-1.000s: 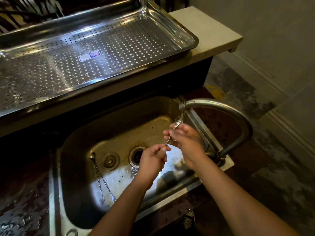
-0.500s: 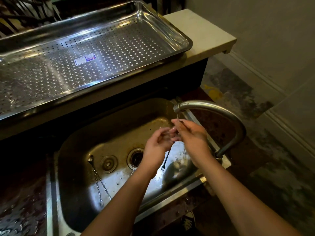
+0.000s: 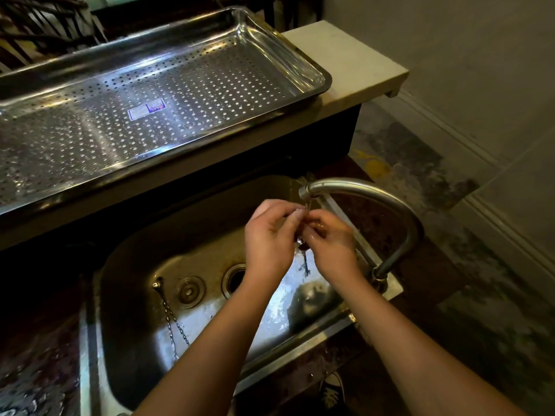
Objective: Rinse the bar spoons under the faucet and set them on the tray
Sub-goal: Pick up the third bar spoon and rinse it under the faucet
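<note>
Steel sink (image 3: 135,265) below, both hands meeting just under the faucet (image 3: 360,190) spout, left hand (image 3: 270,238) and right hand (image 3: 333,241) pinching closed on one bar spoon (image 3: 305,265), forked end hanging down.

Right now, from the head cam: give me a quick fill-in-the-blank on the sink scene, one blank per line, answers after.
1. Both hands, left hand and right hand, meet just below the ____ of the faucet.
2. The bar spoon hangs with its forked end pointing ____.
3. The perforated tray holds ____ spoons.
4. A chain lies inside the ____.

Answers: spout; down; no; sink
</note>
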Demonstrator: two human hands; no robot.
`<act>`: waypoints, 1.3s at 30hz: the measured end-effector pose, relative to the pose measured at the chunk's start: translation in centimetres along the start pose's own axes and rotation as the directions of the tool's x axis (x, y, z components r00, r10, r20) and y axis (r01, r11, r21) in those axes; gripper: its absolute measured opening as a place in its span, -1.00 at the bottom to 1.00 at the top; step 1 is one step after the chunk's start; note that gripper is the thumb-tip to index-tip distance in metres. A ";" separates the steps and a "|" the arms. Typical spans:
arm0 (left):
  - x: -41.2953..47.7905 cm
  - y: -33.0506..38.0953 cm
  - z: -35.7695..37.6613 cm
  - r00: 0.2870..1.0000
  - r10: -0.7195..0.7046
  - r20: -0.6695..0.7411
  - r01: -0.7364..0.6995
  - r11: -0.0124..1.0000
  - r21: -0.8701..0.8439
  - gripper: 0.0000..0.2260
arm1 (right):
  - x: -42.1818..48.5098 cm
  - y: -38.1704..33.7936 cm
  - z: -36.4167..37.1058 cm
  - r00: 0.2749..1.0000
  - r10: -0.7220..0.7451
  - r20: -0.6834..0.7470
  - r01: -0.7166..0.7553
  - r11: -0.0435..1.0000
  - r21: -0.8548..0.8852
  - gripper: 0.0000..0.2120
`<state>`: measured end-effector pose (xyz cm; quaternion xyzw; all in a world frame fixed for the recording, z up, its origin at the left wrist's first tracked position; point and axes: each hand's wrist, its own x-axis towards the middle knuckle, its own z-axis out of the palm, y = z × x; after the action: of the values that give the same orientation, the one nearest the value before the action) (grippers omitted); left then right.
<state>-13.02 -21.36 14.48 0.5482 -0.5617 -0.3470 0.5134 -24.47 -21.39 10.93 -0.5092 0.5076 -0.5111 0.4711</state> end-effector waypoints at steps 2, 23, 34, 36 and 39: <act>-0.4 -0.1 -0.2 0.999 0.029 -0.031 -0.026 0.997 0.070 -0.90 | 0.3 -0.1 0.1 0.998 -0.014 0.053 0.016 0.999 -0.029 -0.68; -0.6 -0.6 -3.4 0.933 -0.341 -0.114 0.272 0.877 -0.397 -0.94 | 1.1 1.8 0.6 0.982 0.177 0.059 -0.158 0.956 -0.248 -0.85; -1.0 -1.6 -6.6 0.748 -0.539 -0.387 0.252 0.770 -0.586 -0.93 | 1.5 3.4 1.0 0.831 0.503 -0.238 -0.340 0.797 0.498 -0.73; -1.7 -1.9 -6.4 0.725 -0.576 -0.377 0.267 0.740 -0.617 -0.95 | 1.4 2.7 1.6 0.801 0.577 -0.159 -0.333 0.651 0.682 -0.70; -2.8 -2.2 -6.1 0.725 -0.594 -0.349 0.289 0.722 -0.629 -0.98 | 0.9 2.2 1.6 0.803 0.590 -0.088 -0.356 0.592 0.723 -0.75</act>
<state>-6.95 -17.95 13.24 0.5786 -0.1237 -0.4408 0.6750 -23.00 -22.45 8.73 -0.0569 0.4735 -0.5876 0.6537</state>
